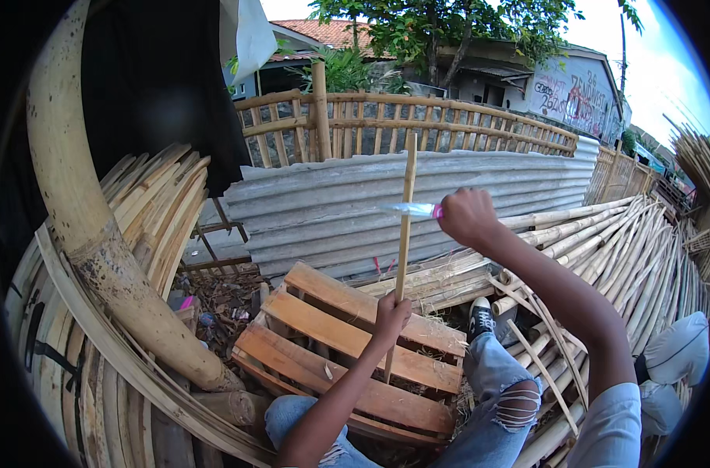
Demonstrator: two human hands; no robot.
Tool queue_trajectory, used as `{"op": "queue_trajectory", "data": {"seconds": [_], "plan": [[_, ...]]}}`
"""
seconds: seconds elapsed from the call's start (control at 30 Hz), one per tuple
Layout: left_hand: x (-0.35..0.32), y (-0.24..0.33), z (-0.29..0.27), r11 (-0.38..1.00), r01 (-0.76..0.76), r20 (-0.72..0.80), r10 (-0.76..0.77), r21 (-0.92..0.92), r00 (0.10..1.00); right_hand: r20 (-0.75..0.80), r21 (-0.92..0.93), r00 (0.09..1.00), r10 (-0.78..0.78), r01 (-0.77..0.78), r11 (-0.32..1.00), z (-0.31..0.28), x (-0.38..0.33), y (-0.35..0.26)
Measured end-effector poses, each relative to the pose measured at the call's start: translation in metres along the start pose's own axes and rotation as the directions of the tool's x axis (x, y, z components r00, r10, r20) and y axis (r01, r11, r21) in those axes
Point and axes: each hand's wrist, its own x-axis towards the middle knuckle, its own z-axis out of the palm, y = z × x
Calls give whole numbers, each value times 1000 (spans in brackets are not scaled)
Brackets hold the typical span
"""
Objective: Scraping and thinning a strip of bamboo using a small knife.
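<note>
Head view: left hand [391, 310] clenched around a thin bamboo stick [405, 234], held upright, lower end going down to the wooden pallet [324, 343]. Right hand [465, 214] fisted on a knife [412, 209] with a pink handle, blade blurred, pointing left and just at the stick well above the left hand. Judgement: for a clean cut, brace the stick's foot on the pallet, keep the left hand low and clear of the blade, cut along the grain and away from the knees. No containers visible; only loose bamboo poles [620, 242] piled on the right and split strips [156, 210] stacked on the left.
</note>
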Motion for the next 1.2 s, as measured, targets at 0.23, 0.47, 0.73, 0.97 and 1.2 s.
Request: {"op": "queue_trajectory", "data": {"seconds": [0.23,0.47,0.73,0.97,1.2], "plan": [[-8,1,8,1000,21,47,-20,-15,999,-262,136,923,283,-255,957,-27,28,69],[-3,-4,22,998,63,92,-61,-14,994,34,130,995,-89,84,988,9,-53,7],[7,-10,19,994,100,133,-93,-49,987,-130,55,986,101,-95,994,-13,16,38],[6,-11,16,999,46,80,-44,-22,996,121,-82,966,-229,240,967,8,-7,-1],[16,-11,4,1000,4,45,-3,-20,999,5,-92,988,-155,155,984,34,7,4]]}}
